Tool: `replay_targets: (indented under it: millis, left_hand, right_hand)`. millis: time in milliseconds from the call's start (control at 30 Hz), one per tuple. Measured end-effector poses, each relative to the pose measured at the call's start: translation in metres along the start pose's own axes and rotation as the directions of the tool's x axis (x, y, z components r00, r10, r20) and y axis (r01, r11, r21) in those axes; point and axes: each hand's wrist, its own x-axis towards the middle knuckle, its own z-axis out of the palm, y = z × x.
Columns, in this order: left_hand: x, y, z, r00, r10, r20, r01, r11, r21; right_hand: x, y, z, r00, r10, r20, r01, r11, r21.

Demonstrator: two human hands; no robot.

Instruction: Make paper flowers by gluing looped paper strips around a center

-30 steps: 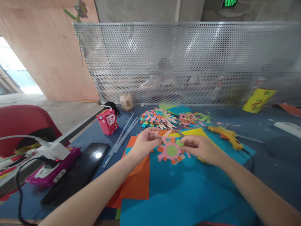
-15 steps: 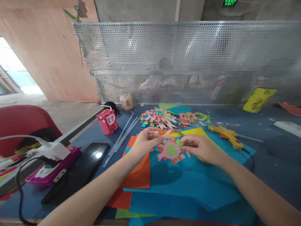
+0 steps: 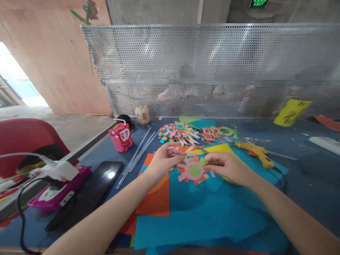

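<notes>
A layered paper flower point(image 3: 195, 171), with a green centre, a pink ring and orange and pink petals, is held over blue paper. My left hand point(image 3: 167, 161) pinches its upper left edge between thumb and fingers. The thumb and fingers of my right hand point(image 3: 227, 165) close on its right edge, by a green petal. Partly hidden scissors lie under the right hand; a metal blade point(image 3: 202, 150) shows above it. Farther back rests a fringed paper pile point(image 3: 178, 132) of pink, orange and blue strips. Orange paper point(image 3: 156, 198) lies left of the blue sheet point(image 3: 202, 216).
A yellow glue gun point(image 3: 256, 153) lies to the right, clear glue sticks point(image 3: 139, 152) to the left. Beyond them stand a red drink carton point(image 3: 120, 137), a phone point(image 3: 87, 191) and a purple power strip point(image 3: 60, 193). A perforated metal screen point(image 3: 159, 63) closes off the back.
The blue sheet's front edge has come down toward me and covers more of the lower sheets. Both hands and the paper flower stay almost in place.
</notes>
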Motion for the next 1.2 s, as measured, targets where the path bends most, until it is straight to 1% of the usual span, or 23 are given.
replay_targets:
  millis: [133, 300, 433, 567, 700, 833, 1000, 1100, 1200]
  left_hand:
    - [-0.0006, 0.0024, 0.0009, 0.996, 0.088, -0.006, -0.088, 0.996, 0.011]
    - [-0.0009, 0.0039, 0.0008, 0.977, 0.212, 0.028, -0.213, 0.975, 0.057]
    - [-0.0008, 0.0030, -0.0006, 0.962, 0.267, 0.059, -0.273, 0.955, 0.120]
    - [-0.0008, 0.0027, -0.0019, 0.955, 0.274, 0.112, -0.288, 0.949, 0.129]
    - [-0.0022, 0.0034, -0.0019, 0.948, 0.293, 0.123, -0.309, 0.941, 0.140]
    - [-0.0036, 0.0048, -0.0001, 0.938, 0.315, 0.141, -0.332, 0.936, 0.115]
    - [-0.0012, 0.0048, 0.0008, 0.952, 0.285, 0.110, -0.291, 0.956, 0.041]
    - [0.0008, 0.0041, -0.0004, 0.966, 0.247, 0.081, -0.251, 0.967, 0.045]
    - [0.0015, 0.0048, -0.0012, 0.975, 0.201, 0.091, -0.205, 0.978, 0.036]
  right_hand:
    - [0.0009, 0.0020, -0.0017, 1.000, 0.029, -0.011, -0.029, 0.999, -0.046]
    - [0.0015, 0.0011, -0.0018, 0.999, 0.034, -0.020, -0.034, 0.999, -0.001]
    - [0.0012, -0.0005, -0.0012, 0.999, 0.028, -0.041, -0.028, 1.000, 0.008]
    - [0.0011, 0.0009, -0.0014, 0.999, 0.028, -0.038, -0.027, 1.000, 0.008]
    - [0.0014, 0.0027, -0.0019, 0.999, 0.023, -0.042, -0.023, 1.000, 0.010]
    - [0.0017, 0.0016, -0.0023, 0.999, 0.021, -0.031, -0.021, 1.000, 0.006]
    - [0.0012, 0.0003, -0.0023, 1.000, 0.018, -0.015, -0.018, 1.000, -0.007]
    - [-0.0003, -0.0011, -0.0012, 1.000, 0.011, 0.002, -0.011, 1.000, -0.025]
    - [-0.0019, -0.0026, -0.0002, 1.000, 0.005, 0.015, -0.005, 1.000, -0.027]
